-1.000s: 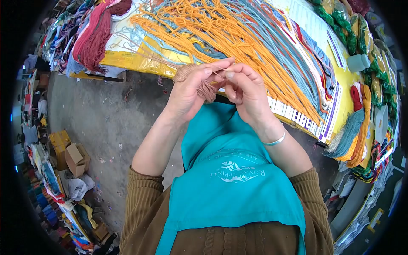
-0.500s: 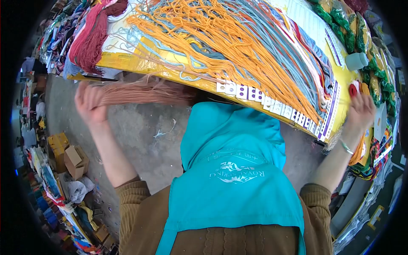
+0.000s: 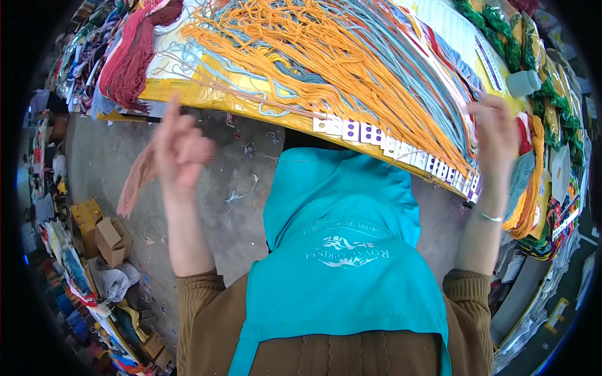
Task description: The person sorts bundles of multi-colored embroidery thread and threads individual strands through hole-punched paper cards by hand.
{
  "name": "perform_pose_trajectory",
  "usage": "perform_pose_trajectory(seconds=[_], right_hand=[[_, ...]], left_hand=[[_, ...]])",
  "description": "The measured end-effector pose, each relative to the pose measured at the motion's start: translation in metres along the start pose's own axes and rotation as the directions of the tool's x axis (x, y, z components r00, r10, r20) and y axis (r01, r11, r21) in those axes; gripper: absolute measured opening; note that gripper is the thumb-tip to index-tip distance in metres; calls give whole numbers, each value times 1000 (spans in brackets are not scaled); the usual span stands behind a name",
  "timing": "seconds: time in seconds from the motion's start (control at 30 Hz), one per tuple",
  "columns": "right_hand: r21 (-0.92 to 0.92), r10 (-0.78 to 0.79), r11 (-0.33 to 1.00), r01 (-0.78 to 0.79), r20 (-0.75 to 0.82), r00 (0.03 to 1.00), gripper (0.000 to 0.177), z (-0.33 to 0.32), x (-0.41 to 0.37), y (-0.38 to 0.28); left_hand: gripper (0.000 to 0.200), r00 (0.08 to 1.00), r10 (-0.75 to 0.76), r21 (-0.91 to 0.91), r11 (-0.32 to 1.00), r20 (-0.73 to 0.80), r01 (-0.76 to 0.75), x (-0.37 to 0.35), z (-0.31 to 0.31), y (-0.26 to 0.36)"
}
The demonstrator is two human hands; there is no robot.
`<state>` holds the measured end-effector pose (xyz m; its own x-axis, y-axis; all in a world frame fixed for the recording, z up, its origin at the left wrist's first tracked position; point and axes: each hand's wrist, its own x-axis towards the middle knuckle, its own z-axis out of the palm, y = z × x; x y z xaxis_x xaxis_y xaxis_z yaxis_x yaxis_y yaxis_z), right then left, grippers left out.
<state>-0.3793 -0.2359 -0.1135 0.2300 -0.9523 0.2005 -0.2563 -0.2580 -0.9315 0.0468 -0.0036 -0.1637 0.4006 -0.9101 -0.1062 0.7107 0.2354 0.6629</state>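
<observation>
Maroon yarn [image 3: 128, 78] lies on the tabletop [image 3: 213, 100]. Below it, dusty-pink yarn [image 3: 136, 182] hangs above the floor [image 3: 241, 178], grasped in the left hand [image 3: 184, 149], whose index finger points up while the others curl. Orange yarn [image 3: 357, 78] spreads toward a row of perforated cards [image 3: 375, 134]. The right hand [image 3: 496, 135], near red yarn [image 3: 523, 133], has bent fingers; blur prevents telling whether it grips a strand.

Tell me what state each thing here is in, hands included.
Left hand: raised, blurred, index finger extended; grip unclear.
Right hand: raised, partly curled; grip unclear.
Pinkish-brown yarn bundle: hanging beside the left hand.
Long orange yarn strands: spread out, partly tangled.
Teal cloth apron: worn, creased.
Slim silver bracelet: worn.
Whitish plastic bag: crumpled.
</observation>
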Motion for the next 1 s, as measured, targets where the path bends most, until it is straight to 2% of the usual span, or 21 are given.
perform_pose_trajectory(seconds=[0.03,0.07,0.1,0.17,0.2,0.23,0.3,0.43,0.5,0.6,0.7,0.8,0.9,1.0], right_hand=[[89,-42,996,20,245,969,21,21,-5,11],[46,110,989,-139,390,914,24,46,-14,-3],[23,96,993,-119,454,886,22,67,-19,6],[-48,110,994,-100,552,827,18,97,-25,25],[-97,138,990,-100,587,798,15,106,-26,29],[-118,167,986,-120,582,796,14,113,-27,34],[-158,223,974,-161,570,791,15,124,-29,46],[-272,174,962,-33,515,839,16,131,-31,56],[-252,137,968,-5,508,850,16,132,-31,59],[-257,137,966,-3,507,851,15,132,-30,56],[-239,153,971,-23,540,828,13,129,-28,54],[-205,163,977,-54,563,810,12,128,-28,56],[-146,160,985,-95,539,827,14,128,-28,60],[-138,161,985,-104,520,839,15,129,-29,60]], left_hand=[[35,995,-93,-22,995,29,93,3,5,-22],[33,982,-176,40,984,68,174,3,9,-44],[31,960,-261,106,962,102,250,4,17,-62],[27,933,-360,351,875,12,333,7,50,-89],[27,937,-348,473,824,-9,310,9,64,-100],[27,942,-333,586,758,-28,285,11,75,-109],[26,947,-321,635,726,-29,265,13,84,-126],[26,938,-335,671,677,-84,302,16,90,-151],[25,923,-361,670,654,-129,350,21,94,-155],[21,947,-312,747,647,76,153,28,94,-164],[15,955,-293,745,626,-50,231,31,93,-175],[14,919,-384,700,632,-91,333,37,100,-176],[15,868,-489,674,614,-84,411,42,107,-169],[15,856,-511,701,581,-81,413,47,104,-173]])
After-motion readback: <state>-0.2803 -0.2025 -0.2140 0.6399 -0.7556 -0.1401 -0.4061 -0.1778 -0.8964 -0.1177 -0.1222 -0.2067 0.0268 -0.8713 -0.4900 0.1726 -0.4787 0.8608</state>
